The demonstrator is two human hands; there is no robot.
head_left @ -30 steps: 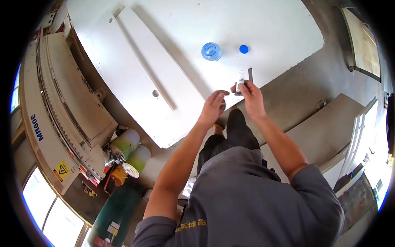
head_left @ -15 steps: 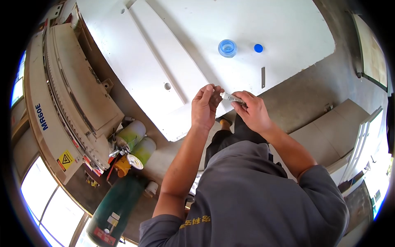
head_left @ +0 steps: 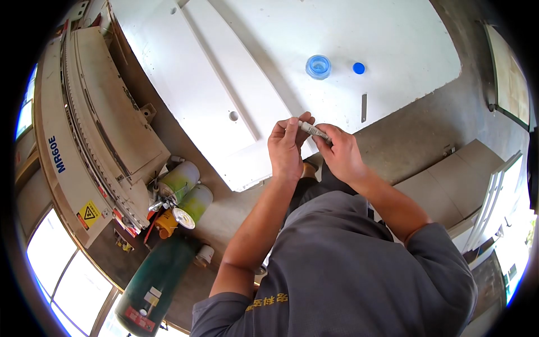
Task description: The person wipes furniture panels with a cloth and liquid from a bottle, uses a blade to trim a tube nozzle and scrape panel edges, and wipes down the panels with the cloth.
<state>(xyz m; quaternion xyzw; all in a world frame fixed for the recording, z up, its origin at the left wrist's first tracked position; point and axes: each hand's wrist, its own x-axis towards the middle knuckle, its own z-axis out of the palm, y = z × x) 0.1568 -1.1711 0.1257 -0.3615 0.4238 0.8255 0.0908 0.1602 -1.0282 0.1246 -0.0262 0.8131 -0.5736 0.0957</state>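
My right hand (head_left: 343, 154) is closed around a small whitish tube (head_left: 315, 132) with dark print on it. The tube tilts up and to the left, its pale end pointing at my other hand. My left hand (head_left: 287, 147) pinches at that end with thumb and fingers; whether a separate cap sits between them is hidden by the fingers. Both hands are above the near edge of the white table (head_left: 393, 45). Farther back on it stand an open translucent blue jar (head_left: 318, 67) and, to its right, a round blue lid (head_left: 358, 68).
A flat metal strip (head_left: 364, 108) lies near the table's right front edge. Long white panels (head_left: 241, 62) with a round hole rest on the left part. On the floor at left are paint-stained cans (head_left: 179, 178) and a dark green cylinder (head_left: 154, 281) beside a large machine (head_left: 84, 140).
The left fingers have come up to the tube's pale end, where a gap showed before. The view has shifted slightly, so the jar and lid appear a little farther right.
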